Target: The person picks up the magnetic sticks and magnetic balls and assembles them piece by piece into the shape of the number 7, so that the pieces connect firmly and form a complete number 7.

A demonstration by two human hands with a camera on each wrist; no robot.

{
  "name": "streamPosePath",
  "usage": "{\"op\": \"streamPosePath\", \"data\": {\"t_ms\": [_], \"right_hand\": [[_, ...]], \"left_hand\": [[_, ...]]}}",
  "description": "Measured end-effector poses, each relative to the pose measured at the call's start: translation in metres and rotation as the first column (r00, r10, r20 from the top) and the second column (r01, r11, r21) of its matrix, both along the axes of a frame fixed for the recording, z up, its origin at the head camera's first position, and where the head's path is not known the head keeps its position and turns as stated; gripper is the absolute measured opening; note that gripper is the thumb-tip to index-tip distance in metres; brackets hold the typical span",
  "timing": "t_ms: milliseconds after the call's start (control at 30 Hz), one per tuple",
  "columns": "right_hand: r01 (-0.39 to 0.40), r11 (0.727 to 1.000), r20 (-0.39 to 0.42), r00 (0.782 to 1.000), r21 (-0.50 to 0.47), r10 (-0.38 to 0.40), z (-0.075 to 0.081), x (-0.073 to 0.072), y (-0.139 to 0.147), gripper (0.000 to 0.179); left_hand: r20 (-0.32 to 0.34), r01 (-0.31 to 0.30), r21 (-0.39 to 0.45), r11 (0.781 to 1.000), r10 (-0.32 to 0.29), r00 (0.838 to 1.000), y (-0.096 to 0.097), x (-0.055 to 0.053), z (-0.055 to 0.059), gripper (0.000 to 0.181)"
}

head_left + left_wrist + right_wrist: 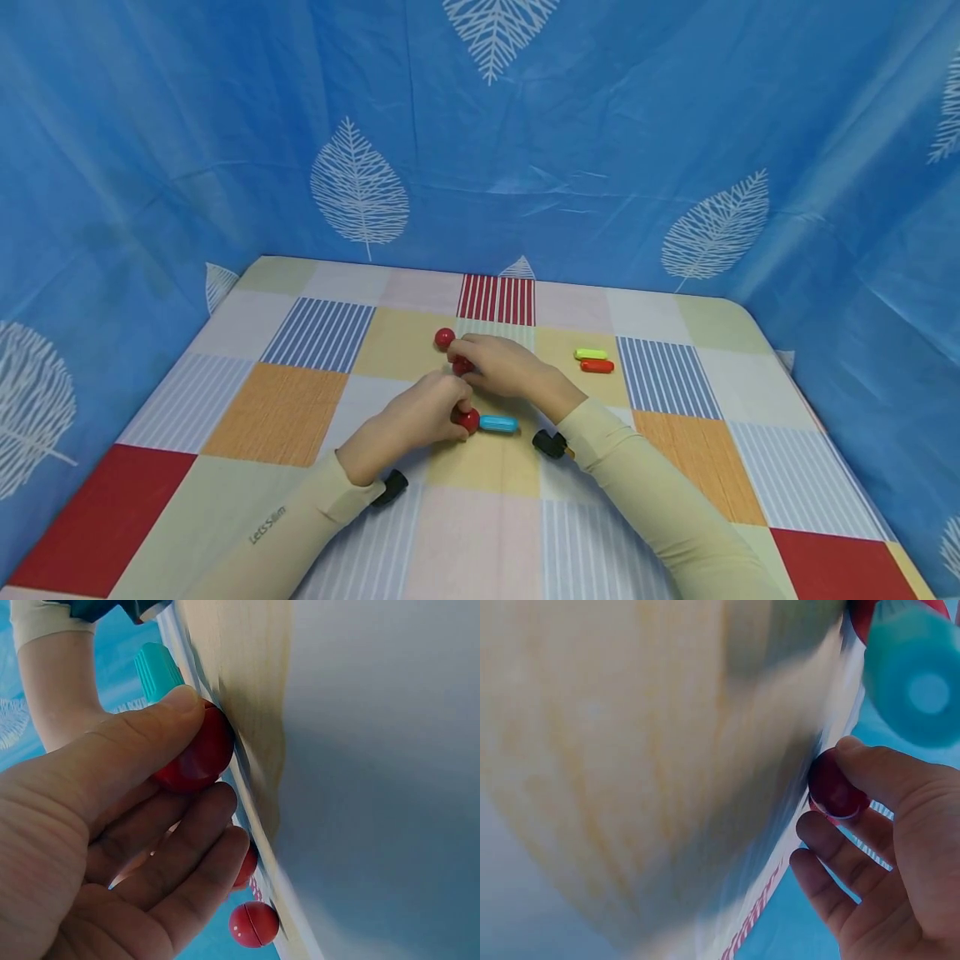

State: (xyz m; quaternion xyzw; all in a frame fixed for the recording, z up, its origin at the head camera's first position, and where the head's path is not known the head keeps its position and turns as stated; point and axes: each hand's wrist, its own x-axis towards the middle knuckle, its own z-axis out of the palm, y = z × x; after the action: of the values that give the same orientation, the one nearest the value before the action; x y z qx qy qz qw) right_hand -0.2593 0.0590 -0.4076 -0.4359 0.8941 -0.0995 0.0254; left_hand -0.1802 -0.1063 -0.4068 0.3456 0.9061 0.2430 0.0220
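Note:
My left hand pinches a shiny red ball between thumb and fingers, low over the tablecloth. Right beside that ball lies a small ribbed blue cylinder, its round end with a pale disc facing the right wrist view. Farther back, my right hand holds a second red ball between thumb and forefinger, the other fingers loosely bent. Just beyond its fingertips sits a third red ball, which shows a seam and small white dots in the left wrist view.
To the right, a yellow-green cylinder and a red cylinder lie side by side. A patchwork cloth covers the table. Blue curtains with white leaves hang behind and along both sides. Black wrist devices sit under both cuffs.

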Motion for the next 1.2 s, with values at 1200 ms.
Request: {"op": "streamPosePath", "data": {"t_ms": [1200], "right_hand": [[0.072,0.996,-0.065,0.996,0.06,-0.068,0.003,0.034,0.07,0.025]], "left_hand": [[0.046,-0.057,-0.004,0.998,0.057,0.997,0.007,0.005,0.001,0.031]]}}
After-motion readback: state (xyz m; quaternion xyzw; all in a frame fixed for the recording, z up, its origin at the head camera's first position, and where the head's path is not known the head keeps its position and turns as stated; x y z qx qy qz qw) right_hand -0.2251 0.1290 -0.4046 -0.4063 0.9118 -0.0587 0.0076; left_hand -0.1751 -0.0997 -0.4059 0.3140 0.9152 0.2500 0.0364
